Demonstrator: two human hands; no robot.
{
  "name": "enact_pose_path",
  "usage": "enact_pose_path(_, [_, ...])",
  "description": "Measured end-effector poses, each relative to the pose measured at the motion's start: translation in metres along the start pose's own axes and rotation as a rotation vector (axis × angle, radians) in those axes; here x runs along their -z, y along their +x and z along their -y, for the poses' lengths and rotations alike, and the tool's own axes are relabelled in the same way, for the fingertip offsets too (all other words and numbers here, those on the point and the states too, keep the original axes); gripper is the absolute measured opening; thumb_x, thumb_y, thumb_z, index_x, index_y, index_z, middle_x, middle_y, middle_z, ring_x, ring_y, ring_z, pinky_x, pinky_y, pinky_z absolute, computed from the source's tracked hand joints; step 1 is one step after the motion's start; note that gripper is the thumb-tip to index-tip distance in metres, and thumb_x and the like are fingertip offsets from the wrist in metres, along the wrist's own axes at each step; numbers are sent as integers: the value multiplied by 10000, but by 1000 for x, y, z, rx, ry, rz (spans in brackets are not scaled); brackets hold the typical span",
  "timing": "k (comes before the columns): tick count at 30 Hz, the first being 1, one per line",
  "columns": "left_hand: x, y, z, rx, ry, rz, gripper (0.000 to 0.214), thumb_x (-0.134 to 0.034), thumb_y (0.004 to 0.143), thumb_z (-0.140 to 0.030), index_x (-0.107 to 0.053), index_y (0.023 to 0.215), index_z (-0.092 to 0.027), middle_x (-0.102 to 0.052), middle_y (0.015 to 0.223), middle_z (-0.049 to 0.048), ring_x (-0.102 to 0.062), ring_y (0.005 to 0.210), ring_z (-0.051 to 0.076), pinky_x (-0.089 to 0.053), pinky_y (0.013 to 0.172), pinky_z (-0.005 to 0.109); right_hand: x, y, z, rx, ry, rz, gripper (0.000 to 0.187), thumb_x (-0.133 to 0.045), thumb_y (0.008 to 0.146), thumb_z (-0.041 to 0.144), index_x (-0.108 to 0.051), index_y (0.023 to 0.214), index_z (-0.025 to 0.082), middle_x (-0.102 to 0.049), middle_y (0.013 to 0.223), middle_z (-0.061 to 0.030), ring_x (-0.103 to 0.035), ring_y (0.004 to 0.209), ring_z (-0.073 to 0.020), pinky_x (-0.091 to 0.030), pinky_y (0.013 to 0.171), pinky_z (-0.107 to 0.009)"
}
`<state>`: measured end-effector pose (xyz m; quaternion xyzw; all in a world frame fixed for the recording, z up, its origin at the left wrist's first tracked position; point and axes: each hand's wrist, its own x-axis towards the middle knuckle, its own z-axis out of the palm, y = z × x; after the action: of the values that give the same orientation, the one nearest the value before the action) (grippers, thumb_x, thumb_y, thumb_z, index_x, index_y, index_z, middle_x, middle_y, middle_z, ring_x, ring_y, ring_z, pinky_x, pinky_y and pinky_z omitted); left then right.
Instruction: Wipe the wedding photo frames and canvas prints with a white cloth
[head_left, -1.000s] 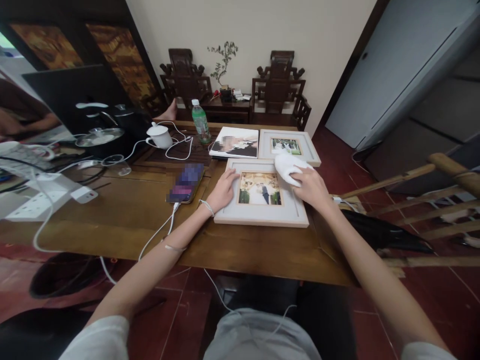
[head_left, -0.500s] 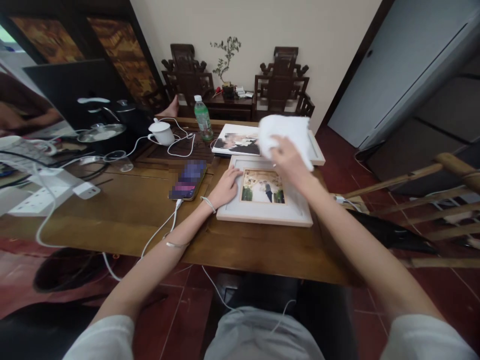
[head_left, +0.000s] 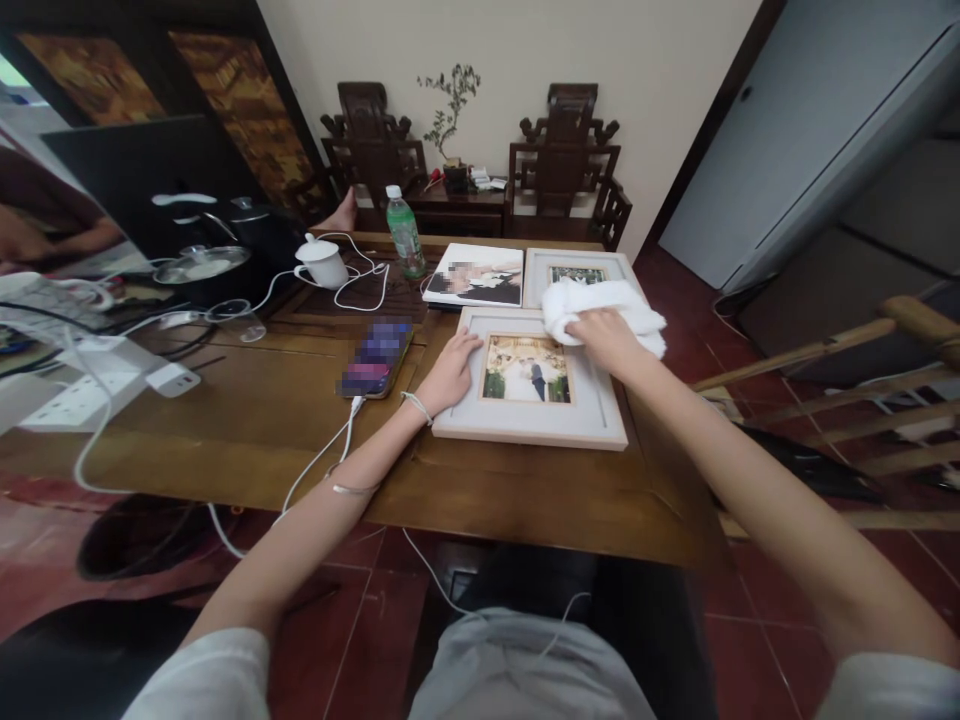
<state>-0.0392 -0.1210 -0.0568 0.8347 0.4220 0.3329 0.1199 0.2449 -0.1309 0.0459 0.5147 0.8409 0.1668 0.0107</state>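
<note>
Near frame (head_left: 525,418): rect., pale wood-tone rim, off-white mount, ctr. print (head_left: 529,370) w/ 2 figures, one in white, one in dark clothes, greenery at both lower sides. Pos.: flat on brown worktop (head_left: 480,500), R of ctr. Cloth (head_left: 606,297): white, fluffy, bunched, over near frame's far R corner; overlaps far frame (head_left: 541,272) in view, contact there can't tell.

Qty: frames, 2; cloth, 1; photo panel (head_left: 476,275), 1, L of far frame; green bottle (head_left: 406,238), 1, white cap, upright; phone (head_left: 377,360), 1, cable plugged in at near end; lidded white cup (head_left: 322,266), 1.

L hand (head_left: 451,372): released, palm down, fingers extended on near frame's L rim; thumb not clear. Arm runs diag. from near L, w/ band at wrist, bangle on forearm.

R hand (head_left: 611,342): grasping cloth, palm down, fingers curled into it. Arm extended from near R, crossing worktop's R edge.
</note>
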Motion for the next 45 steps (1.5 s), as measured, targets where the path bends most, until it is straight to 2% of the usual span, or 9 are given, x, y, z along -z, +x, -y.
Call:
enact_pose_path(5, [1, 1, -5, 12, 9, -22, 490, -420, 785, -16, -619, 1220, -124, -610, 1356, 144, -440, 1408, 293, -342, 1195, 543, 10, -54, 15, 8, 67, 19, 409, -418, 643, -82, -720, 811, 136, -719, 861, -155, -644, 815, -280, -421, 699, -363])
enact_pose_path(8, [0, 1, -6, 9, 1, -25, 490, -439, 772, -24, -645, 1196, -155, -624, 1345, 112, -448, 1402, 290, -353, 1190, 542, 26, -92, 29, -25, 260, 40, 346, -449, 583, -39, -655, 754, 181, -685, 760, -85, -615, 697, -229, -387, 611, -320])
enact_pose_path(12, [1, 2, -5, 3, -33, -25, 511, -436, 758, -22, -664, 1188, -179, -642, 1325, 89, -454, 1399, 279, -359, 1186, 545, 45, -121, 1, -180, 544, -72, 145, -502, 640, 89, -493, 646, 233, -613, 628, -17, -574, 576, -198, -405, 528, -305])
enact_pose_path(15, [3, 3, -6, -7, -38, -31, 501, -420, 773, -16, -670, 1178, -173, -646, 1320, 90, -468, 1390, 272, -365, 1185, 529, 43, -116, -32, -313, 406, -325, 146, -512, 650, 97, -494, 670, 240, -644, 690, -75, -618, 657, -247, -470, 582, -370])
enact_pose_path(17, [4, 2, -8, -10, -27, -27, 486, -413, 788, -16, -671, 1174, -159, -642, 1326, 99, -475, 1384, 273, -364, 1186, 520, 34, -103, -42, -261, 257, -408, 220, -474, 653, 31, -570, 749, 204, -701, 926, -167, -663, 894, -307, -513, 739, -433])
enact_pose_path(21, [7, 0, -10, -7, -14, 34, 473, -428, 822, -53, -643, 1231, -155, -598, 1381, 117, -397, 1434, 298, -320, 1195, 566, 5, -69, -23, -31, 148, -236, 516, -392, 650, -98, -654, 1039, 116, -556, 1409, -209, -468, 1347, -361, -451, 1013, -527])
enact_pose_path(27, [4, -3, -8, -11, 25, 53, 445, -418, 881, -106, -580, 1292, -150, -544, 1437, 116, -330, 1470, 291, -278, 1216, 561, -19, -61, 23, 62, 77, -80, 507, -415, 747, -90, -680, 1116, 137, -612, 1341, -180, -493, 1332, -334, -376, 1101, -528])
enact_pose_path(37, [9, 3, -13, 56, 96, 156, 460, -463, 924, -266, -527, 1355, -117, -458, 1517, 144, -291, 1485, 304, -245, 1229, 523, 23, -141, 70, 221, 61, -44, 458, -481, 707, -67, -689, 1068, 124, -621, 1291, -196, -546, 1258, -332, -405, 1089, -481])
enact_pose_path(45, [9, 1, -12, -31, 169, 149, 436, -417, 976, -324, -534, 1344, -120, -487, 1482, 161, -308, 1470, 320, -273, 1204, 556, 6, -73, 34, 61, 127, 49, 454, -444, 751, -21, -670, 1125, 104, -662, 1118, -188, -599, 1041, -301, -445, 921, -402])
